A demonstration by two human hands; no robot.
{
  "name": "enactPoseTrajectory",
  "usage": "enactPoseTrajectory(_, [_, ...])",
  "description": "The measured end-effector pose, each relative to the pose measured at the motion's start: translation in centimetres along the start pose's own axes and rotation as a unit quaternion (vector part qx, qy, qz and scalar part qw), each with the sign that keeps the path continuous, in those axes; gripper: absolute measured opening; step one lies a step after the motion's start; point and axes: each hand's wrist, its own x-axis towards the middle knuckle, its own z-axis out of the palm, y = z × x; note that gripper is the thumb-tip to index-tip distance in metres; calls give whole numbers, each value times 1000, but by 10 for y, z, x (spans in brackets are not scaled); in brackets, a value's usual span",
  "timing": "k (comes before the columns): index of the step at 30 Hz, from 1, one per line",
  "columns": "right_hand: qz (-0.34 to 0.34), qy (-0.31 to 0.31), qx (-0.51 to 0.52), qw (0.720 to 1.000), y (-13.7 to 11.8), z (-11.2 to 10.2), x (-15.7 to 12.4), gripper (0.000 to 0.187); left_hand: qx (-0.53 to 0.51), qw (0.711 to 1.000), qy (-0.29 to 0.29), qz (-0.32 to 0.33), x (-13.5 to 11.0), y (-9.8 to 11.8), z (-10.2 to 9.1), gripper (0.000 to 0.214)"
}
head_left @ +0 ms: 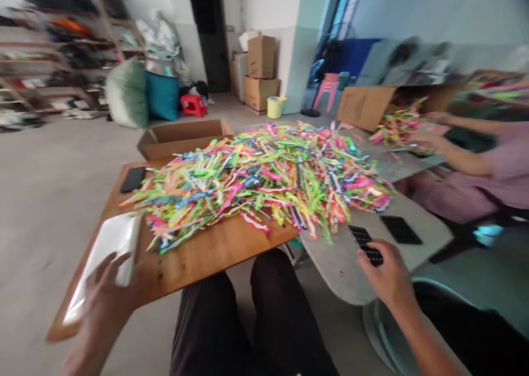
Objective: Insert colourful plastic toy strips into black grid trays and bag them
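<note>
My left hand (111, 288), slightly blurred, is over a stack of shiny white plastic sheets or bags (109, 238) at the table's left end; its fingers are spread. In my right hand (388, 271) is a small black rectangular piece with rows of small marks (363, 241), pinched between thumb and fingers above the grey tabletop. A similar dark flat rectangle (400, 230) lies just beyond that hand. Across both tabletops spreads a large heap of small bright plastic pieces (264, 177), in green, pink, orange, blue and white; their exact kind is unclear.
A dark phone-like slab (133, 180) lies at the wooden table's (206, 254) left edge. Behind the heap stands an open cardboard box (185, 133). At right, a person in a pink top (508, 150) handles similar pieces beside another box (366, 106). A round bin (376, 332) stands below right.
</note>
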Motion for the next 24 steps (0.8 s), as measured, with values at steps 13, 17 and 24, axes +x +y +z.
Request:
enactPoseTrajectory(13, [382, -623, 440, 522, -229, 165, -35, 31, -155, 931, -245, 222, -57, 93, 74, 79])
enactPoseTrajectory(17, [299, -611, 400, 614, -232, 169, -31, 22, -138, 954, -194, 181, -52, 77, 85, 70])
enactPoseTrajectory(24, [-253, -346, 153, 891, -236, 147, -42, 38, -164, 964, -74, 193, -52, 77, 82, 63])
